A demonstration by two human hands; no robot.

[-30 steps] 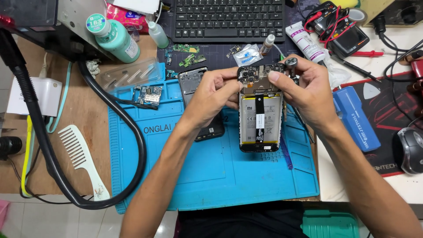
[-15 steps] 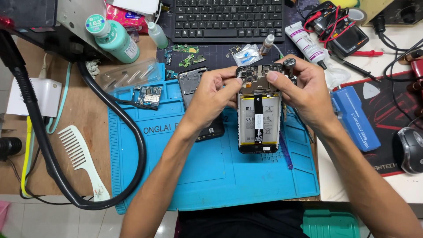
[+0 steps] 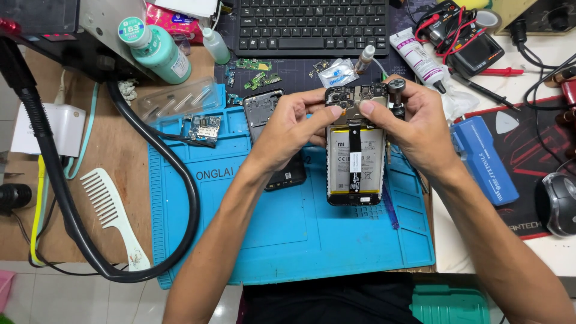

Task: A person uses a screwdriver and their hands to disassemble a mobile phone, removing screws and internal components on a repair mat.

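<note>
An opened phone [image 3: 355, 159], back cover removed, is held above a blue work mat [image 3: 288, 240]. Its top end is clamped by the left hand [image 3: 294, 126] and right hand [image 3: 414, 123]. A black frame [image 3: 270, 111] lies just beside, a keyboard [image 3: 311, 24] beyond.

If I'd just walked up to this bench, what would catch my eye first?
Probably the opened phone at the centre, its back off and battery showing, held at its top edge by the left hand and right hand above the bright blue mat. Next, the thick black hose looping along the mat's left side, by a pale comb.
</note>
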